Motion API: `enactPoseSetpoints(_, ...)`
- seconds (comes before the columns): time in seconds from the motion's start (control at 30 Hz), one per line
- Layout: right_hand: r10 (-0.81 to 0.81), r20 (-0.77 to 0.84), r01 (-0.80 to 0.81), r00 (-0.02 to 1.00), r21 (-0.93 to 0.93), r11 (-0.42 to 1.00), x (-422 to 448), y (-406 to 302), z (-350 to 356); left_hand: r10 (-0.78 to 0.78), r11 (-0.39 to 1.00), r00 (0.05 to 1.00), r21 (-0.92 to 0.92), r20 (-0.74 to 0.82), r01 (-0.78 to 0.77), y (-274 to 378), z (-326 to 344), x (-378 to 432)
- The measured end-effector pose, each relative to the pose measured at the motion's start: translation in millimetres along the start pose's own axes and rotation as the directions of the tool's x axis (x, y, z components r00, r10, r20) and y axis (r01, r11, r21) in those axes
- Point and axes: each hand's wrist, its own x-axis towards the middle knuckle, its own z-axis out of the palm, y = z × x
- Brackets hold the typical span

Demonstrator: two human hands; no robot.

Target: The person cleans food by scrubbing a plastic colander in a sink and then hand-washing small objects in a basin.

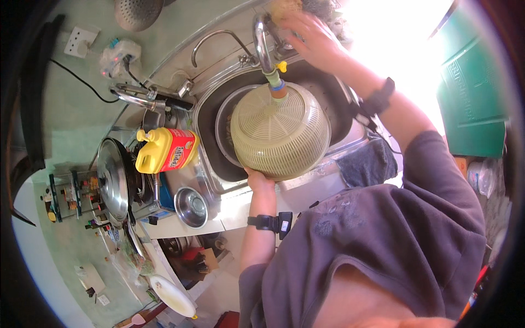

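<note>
A beige plastic colander [283, 135] is held upside down over the sink [340, 123], its slotted base facing up under the faucet [260, 37]. My left hand [259, 180] grips its near rim; the fingers are partly hidden beneath. At the back of the sink, my right hand [313, 41] reaches past the faucet, blurred. Its fingertips are at a yellowish scrubber [285, 9], and whether they hold it is unclear. Inside the sink, a metal basin [223, 123] lies partly hidden under the colander.
Left of the sink stand a yellow detergent jug [164, 149], a small steel bowl [191, 207] and a lidded pan [112, 180]. A dark cloth [369, 162] drapes over the counter edge. Plugged-in adapters [121, 55] are on the wall, near a second faucet [139, 96].
</note>
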Motion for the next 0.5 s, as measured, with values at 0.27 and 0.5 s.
enactPoseSetpoints(0.27, 0.774, 0.603, -0.981, 0.193, 0.143, 0.133, -151.4, 7.9, 14.9, -0.111, 0.993, 0.992, 0.049, 0.061, 0.108, -3.9, 8.6, 33.1)
enactPoseSetpoints(0.5, 0.643, 0.758, -0.986, -0.108, 0.000, -0.166, -145.3, -14.4, -12.5, -0.129, 0.991, 0.984, 0.049, 0.123, 0.124, 16.5, 15.2, 1.2)
